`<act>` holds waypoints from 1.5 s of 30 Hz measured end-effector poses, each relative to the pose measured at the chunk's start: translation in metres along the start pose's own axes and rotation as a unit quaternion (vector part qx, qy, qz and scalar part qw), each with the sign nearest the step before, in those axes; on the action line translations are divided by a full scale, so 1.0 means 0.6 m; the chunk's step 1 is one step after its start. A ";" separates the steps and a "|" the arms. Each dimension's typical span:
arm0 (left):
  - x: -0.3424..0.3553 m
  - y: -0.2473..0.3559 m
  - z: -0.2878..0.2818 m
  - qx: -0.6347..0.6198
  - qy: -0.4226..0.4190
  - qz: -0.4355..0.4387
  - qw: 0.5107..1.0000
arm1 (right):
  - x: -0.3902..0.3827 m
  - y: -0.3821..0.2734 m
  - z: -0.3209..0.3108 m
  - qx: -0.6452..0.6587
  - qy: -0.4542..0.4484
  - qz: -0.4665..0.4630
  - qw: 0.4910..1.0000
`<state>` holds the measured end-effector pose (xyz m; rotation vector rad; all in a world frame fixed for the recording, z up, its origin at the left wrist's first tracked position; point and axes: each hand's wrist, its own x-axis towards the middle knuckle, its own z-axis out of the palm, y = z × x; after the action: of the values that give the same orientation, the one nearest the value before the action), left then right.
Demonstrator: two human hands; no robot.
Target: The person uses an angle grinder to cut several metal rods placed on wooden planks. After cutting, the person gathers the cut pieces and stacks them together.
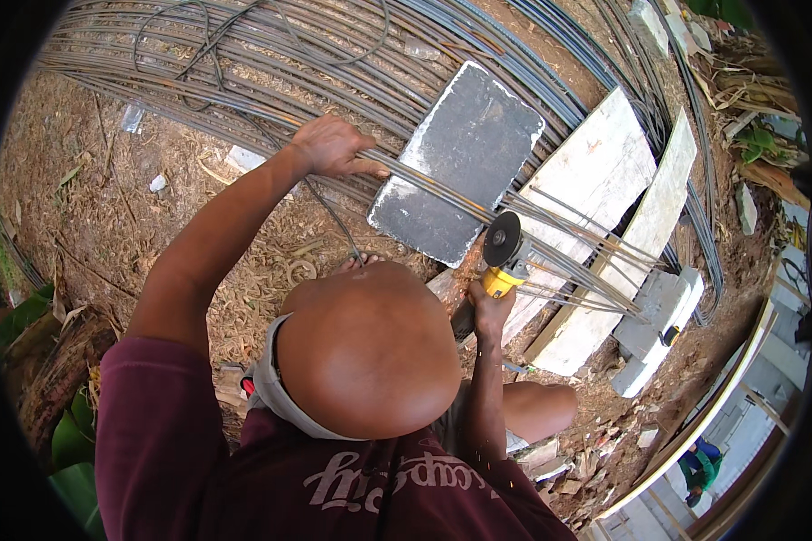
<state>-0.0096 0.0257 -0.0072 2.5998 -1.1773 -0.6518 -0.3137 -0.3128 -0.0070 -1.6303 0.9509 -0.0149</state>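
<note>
Yellow grinder is gripped by the right hand near lower-right edge of dark slab; left hand grips steel rods.

The left grip is closed around thin steel rods just off the dark slab's left edge. The rods cross the slab toward its lower right edge. Just beyond that edge, the right grip holds a yellow angle grinder, its black disc overlapping the rods in view; contact is unclear. Shorter rods lie over pale boards toward a grey block bearing a tape measure near its right edge. A bare knee is bent below the slab's bottom corner.
</note>
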 end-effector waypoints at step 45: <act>0.000 -0.003 0.001 0.025 -0.009 0.005 1.000 | 0.014 0.010 -0.006 -0.042 -0.012 -0.004 0.999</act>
<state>-0.0088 0.0265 -0.0085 2.6330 -1.2277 -0.6522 -0.3130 -0.3205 -0.0146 -1.7079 0.9360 0.0394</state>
